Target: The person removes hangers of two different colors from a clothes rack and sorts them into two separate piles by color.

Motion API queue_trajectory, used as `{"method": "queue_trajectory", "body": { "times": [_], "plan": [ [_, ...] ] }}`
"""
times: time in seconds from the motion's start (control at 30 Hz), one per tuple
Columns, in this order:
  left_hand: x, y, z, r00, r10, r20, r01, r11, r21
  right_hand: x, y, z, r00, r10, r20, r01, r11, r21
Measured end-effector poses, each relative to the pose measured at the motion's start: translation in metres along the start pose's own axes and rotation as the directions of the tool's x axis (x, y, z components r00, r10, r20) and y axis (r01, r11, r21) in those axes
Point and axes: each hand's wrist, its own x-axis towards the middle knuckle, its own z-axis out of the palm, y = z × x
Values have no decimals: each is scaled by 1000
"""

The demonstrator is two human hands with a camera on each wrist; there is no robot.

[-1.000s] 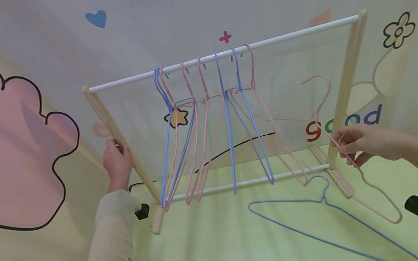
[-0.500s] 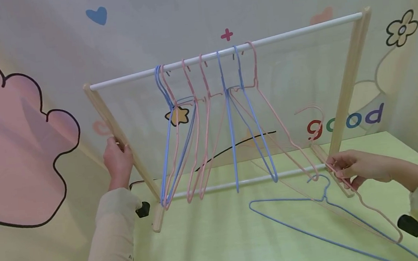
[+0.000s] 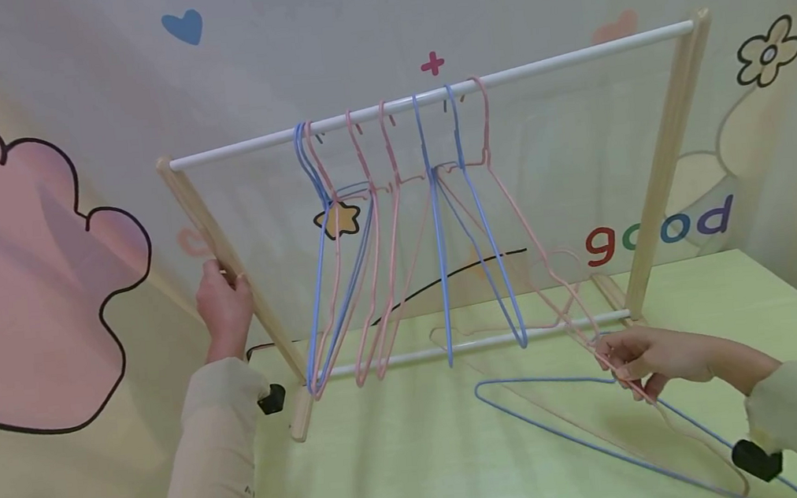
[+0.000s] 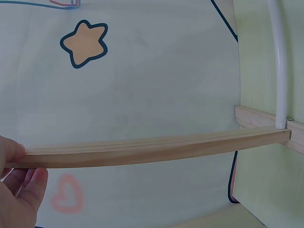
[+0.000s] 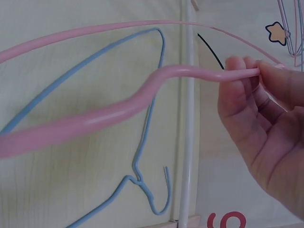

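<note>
Low at the rack's right foot, over the green surface (image 3: 404, 470): R hand (image 3: 653, 357) grip pinches pink wire hanger (image 5: 118, 107), long axis trailing toward wrist, blue hanger (image 3: 563, 424) just beneath; L hand (image 3: 224, 308) grips wooden rack post (image 3: 228, 256), well apart.

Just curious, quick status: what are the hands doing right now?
Left hand grips rack's wooden post. Right hand pinches pink hanger, low over table. Blue hanger lies beneath it.

Glossy pink coated hanger (image 5: 118, 111), matt bare-wood rack post (image 4: 152, 147), smooth white rail (image 3: 428, 104)
</note>
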Motion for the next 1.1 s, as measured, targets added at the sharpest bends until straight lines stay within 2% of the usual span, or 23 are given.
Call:
{"method": "queue_trajectory", "body": {
  "times": [0.4,0.67,1.1],
  "plan": [
    [-2,1,-2,1000,1,7,-1,1000,-4,31,7,24,997,-33,76,29,998,56],
    [-1,1,-2,1000,8,-1,-8,1000,-4,59,-2,44,992,-11,127,1,997,75],
    [1,0,-1,1000,2,6,-2,1000,-11,102,-12,67,982,2,188,-10,999,41]
  ]
}}
